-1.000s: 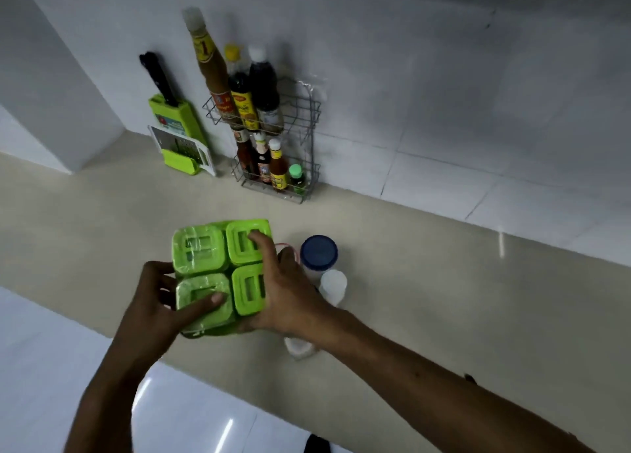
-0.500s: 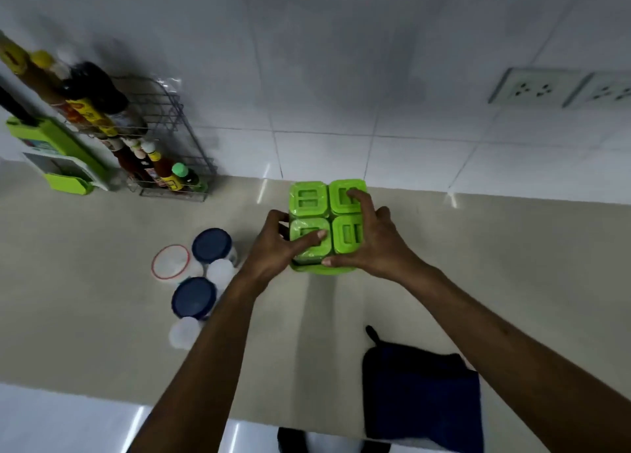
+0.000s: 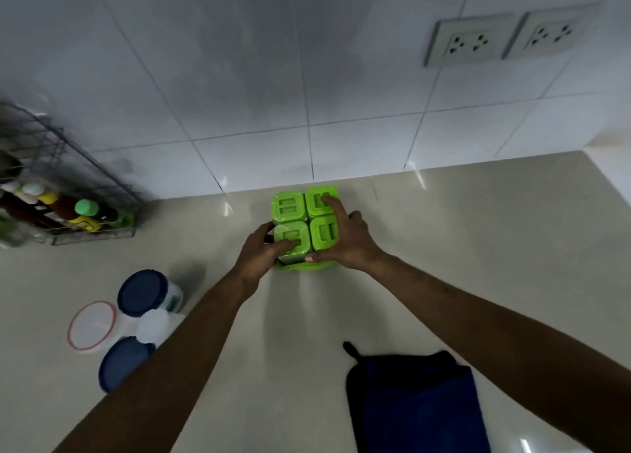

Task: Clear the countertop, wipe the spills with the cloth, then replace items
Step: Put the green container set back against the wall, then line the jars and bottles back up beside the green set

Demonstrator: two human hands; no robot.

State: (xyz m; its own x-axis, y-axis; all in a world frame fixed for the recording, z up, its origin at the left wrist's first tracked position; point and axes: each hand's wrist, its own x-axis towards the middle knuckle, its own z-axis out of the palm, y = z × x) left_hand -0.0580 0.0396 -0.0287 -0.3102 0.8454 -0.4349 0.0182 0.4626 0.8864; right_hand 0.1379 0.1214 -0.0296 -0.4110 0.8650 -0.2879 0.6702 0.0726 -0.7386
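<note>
Both hands' fingers grasping green 4-jar set at desk back edge, L hand, R hand, blue cloth at front edge.

Both hands have carried the green container set rightward to the wall.

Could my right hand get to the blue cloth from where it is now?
Probably yes. The blue cloth lies flat on the counter with nothing on it, just below the right forearm. But the right hand and left hand are both gripping the green container set, so it must let go first.
</note>
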